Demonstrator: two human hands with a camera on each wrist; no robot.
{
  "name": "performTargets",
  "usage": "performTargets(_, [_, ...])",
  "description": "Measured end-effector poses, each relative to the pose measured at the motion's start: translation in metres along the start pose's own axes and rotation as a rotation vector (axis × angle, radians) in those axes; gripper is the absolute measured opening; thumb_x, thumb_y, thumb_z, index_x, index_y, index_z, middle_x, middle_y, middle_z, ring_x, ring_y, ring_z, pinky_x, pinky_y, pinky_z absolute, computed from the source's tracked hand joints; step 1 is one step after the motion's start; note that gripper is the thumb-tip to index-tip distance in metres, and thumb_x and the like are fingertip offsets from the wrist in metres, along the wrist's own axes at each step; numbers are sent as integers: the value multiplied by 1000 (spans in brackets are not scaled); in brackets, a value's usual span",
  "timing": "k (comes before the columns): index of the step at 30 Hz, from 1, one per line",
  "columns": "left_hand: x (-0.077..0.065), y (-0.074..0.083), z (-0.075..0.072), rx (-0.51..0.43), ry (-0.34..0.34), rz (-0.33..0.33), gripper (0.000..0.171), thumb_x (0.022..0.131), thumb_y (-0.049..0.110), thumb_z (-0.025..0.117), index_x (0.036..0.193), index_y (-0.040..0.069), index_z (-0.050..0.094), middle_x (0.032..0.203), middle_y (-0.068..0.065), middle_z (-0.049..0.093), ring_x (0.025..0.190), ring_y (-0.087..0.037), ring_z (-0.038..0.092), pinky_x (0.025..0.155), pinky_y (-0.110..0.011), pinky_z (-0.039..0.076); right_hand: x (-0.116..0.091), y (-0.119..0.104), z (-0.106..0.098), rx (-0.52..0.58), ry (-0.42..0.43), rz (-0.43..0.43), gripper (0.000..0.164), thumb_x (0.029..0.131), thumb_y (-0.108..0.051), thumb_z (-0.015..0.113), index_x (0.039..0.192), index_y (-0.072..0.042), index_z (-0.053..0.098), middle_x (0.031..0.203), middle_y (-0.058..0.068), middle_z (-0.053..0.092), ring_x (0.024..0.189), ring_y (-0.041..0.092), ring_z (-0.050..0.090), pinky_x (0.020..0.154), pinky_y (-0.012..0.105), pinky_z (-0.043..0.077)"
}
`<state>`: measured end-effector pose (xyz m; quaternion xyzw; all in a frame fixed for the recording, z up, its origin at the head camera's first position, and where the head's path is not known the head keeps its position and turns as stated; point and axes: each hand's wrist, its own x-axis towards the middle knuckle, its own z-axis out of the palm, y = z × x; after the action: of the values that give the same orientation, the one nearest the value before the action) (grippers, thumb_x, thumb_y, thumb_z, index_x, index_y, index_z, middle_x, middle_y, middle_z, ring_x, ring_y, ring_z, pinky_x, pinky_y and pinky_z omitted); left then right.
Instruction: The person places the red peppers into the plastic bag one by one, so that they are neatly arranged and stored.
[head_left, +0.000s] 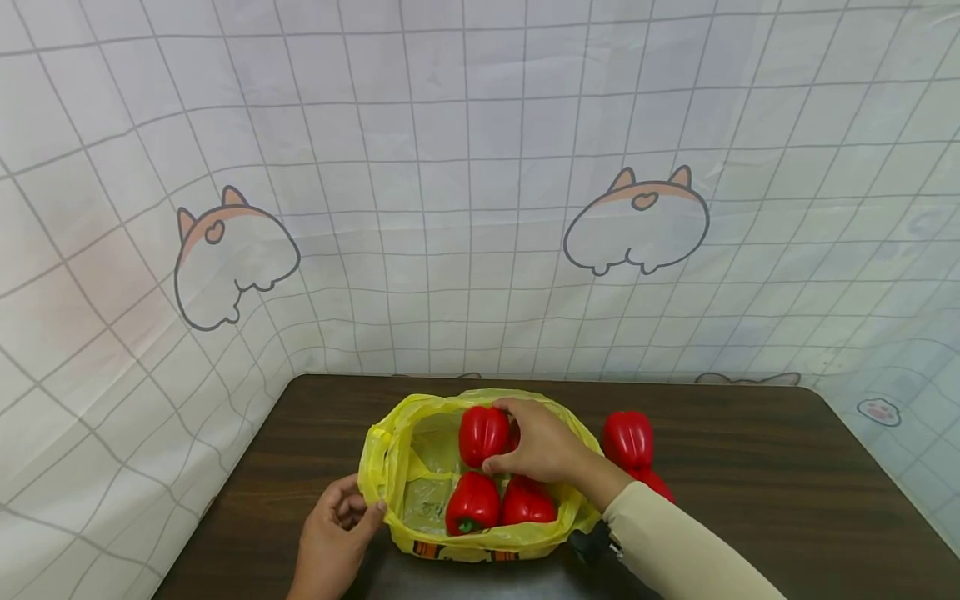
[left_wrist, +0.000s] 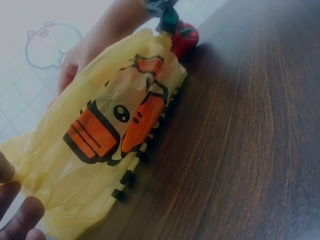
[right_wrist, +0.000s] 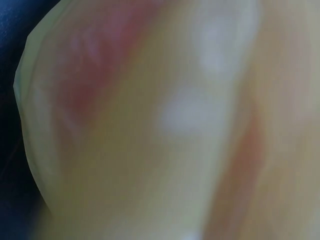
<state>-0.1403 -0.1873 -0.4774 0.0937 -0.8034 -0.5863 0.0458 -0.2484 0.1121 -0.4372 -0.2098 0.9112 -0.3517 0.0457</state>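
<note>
Open yellow plastic bag (head_left: 378,467) stands on the dark wood-grain desk (head_left: 757,467), mouth facing up. Left hand (head_left: 335,533) is at the bag's left edge; its grip is closed on the plastic, thumb over the rim, fingers on the outside. The left wrist view agrees: fingertips on the film at one end of the bag, with an orange-and-black cartoon print (left_wrist: 120,114) along the side.

Right hand (head_left: 547,446) reaches over the bag mouth from the right. Its grip is clamped on an upper red bell pepper (head_left: 480,435), thumb low and fingers high on its right side. This pepper is within the outline of the bag's mouth, toward the back; I cannot tell whether it touches the bottom. A further patch of red shows behind it, mostly covered by the hand.

Two more lie inside near the front wall, side by side: a front-left pepper (head_left: 472,504), green stem end toward me, and a front-right pepper (head_left: 528,500).

Outside, just right of the bag, an upright-looking pepper (head_left: 628,439) and a lower red pepper (head_left: 655,483), partly hidden by the pale sleeve (head_left: 682,542). Right wrist view: too blurred for detail.
</note>
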Motion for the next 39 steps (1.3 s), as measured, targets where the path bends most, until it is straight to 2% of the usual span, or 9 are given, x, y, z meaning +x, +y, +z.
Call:
performTargets(12, [1, -2, 0, -16, -7, -5, 55, 94, 22, 78, 139, 5, 53, 97, -7, 71, 87, -21, 68, 71, -28, 55, 2, 3, 3, -75, 29, -9, 82, 73, -43, 91, 140, -10, 58, 115, 0, 66, 100, 21, 62, 78, 40, 57])
performTargets(26, [2, -2, 0, -13, -6, -13, 55, 94, 22, 78, 140, 5, 53, 97, -6, 72, 87, -21, 68, 71, -28, 55, 5, 9, 8, -134, -12, -14, 77, 75, -43, 89, 137, -8, 60, 109, -2, 66, 94, 17, 61, 76, 37, 56])
performTargets(32, [1, -2, -1, -22, -6, -1, 55, 94, 21, 78, 139, 4, 53, 98, -7, 72, 87, -20, 69, 72, -27, 55, 4, 8, 6, -195, -31, -38, 71, 79, -40, 86, 137, -7, 61, 115, 3, 68, 104, 23, 60, 86, 44, 54])
performTargets(39, [1, -2, 0, -21, -8, 0, 54, 94, 21, 78, 139, 5, 53, 98, -7, 72, 86, -20, 69, 72, -28, 55, 2, 9, 4, -189, -33, -56, 68, 81, -37, 85, 138, -7, 62, 123, 6, 68, 114, 27, 60, 94, 49, 52])
